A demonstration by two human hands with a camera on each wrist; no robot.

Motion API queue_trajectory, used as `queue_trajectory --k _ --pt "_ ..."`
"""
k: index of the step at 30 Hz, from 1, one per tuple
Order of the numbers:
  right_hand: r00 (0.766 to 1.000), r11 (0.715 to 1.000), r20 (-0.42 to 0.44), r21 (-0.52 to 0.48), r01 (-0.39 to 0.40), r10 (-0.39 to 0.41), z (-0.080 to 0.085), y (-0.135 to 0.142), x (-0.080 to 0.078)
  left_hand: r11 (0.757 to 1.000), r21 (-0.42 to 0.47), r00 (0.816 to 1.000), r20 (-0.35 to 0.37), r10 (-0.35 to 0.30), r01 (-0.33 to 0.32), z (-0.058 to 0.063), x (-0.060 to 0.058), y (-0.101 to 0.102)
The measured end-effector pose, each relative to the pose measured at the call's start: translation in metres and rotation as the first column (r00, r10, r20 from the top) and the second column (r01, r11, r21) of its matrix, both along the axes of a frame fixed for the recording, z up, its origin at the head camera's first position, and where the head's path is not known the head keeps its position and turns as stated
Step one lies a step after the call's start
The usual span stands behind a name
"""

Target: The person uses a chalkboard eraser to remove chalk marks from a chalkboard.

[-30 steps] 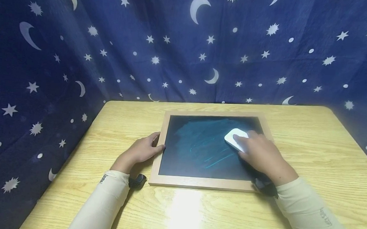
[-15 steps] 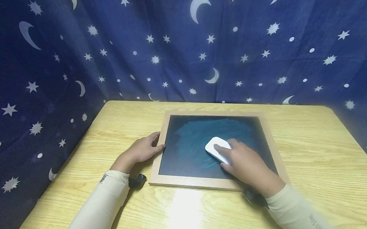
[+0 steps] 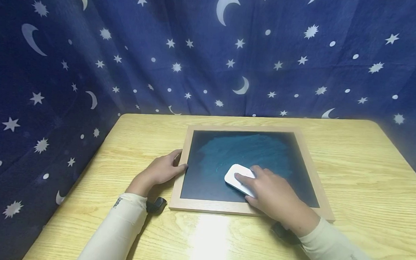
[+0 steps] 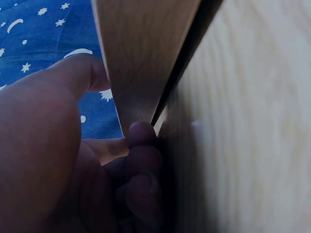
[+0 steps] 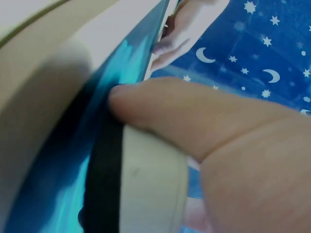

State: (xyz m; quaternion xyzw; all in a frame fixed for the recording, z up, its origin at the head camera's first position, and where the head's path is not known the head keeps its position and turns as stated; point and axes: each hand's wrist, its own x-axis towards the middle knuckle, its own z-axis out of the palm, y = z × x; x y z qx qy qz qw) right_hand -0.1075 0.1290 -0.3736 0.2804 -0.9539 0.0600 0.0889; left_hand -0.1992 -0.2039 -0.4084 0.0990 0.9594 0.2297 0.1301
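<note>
A chalkboard (image 3: 242, 145) with a light wooden frame (image 3: 211, 206) lies flat on the table, its dark surface hazed with blue-green smears. My left hand (image 3: 160, 170) holds the frame's left edge, thumb over the top. In the left wrist view, the other fingers (image 4: 144, 160) curl against the frame's side (image 4: 146, 53), low by the table. My right hand (image 3: 275, 194) grips a white chalkboard eraser (image 3: 233, 175) on the lower middle of the board. The right wrist view shows its dark underside (image 5: 104, 179) against the board and my thumb (image 5: 160, 107) along its side.
The yellow wood-grain table (image 3: 361, 169) extends around the board on all sides. A dark blue curtain (image 3: 198, 47) with moons and stars hangs behind and to the left. Dark wrist devices (image 3: 157, 206) sit under both forearms.
My right hand has swept the eraser from the board's right side down and left. The bright blue-green streaks at lower middle are no longer visible. My left hand has stayed in place.
</note>
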Motion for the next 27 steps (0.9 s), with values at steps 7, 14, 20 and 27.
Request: queue_trajectory --k 7,14,20,27 --pt "0.998 0.998 -0.034 0.029 0.049 -0.048 0.009 0.016 -0.006 1.0 0.01 1.0 -0.003 0.002 -0.002 -0.001 0.0 0.001" --pt "0.996 0.996 -0.008 0.028 0.089 -0.089 0.014 0.036 -0.015 1.0 0.005 1.0 -0.007 0.004 -0.004 -0.002 0.0 0.0" --pt "0.992 0.993 0.034 0.002 0.122 -0.122 0.015 0.055 -0.022 1.0 0.007 1.0 0.003 0.004 -0.004 -0.001 0.0 0.001" --pt "0.98 0.985 0.099 0.016 0.171 -0.172 0.018 0.072 -0.026 1.0 0.01 1.0 0.002 0.005 -0.005 -0.001 0.0 0.001"
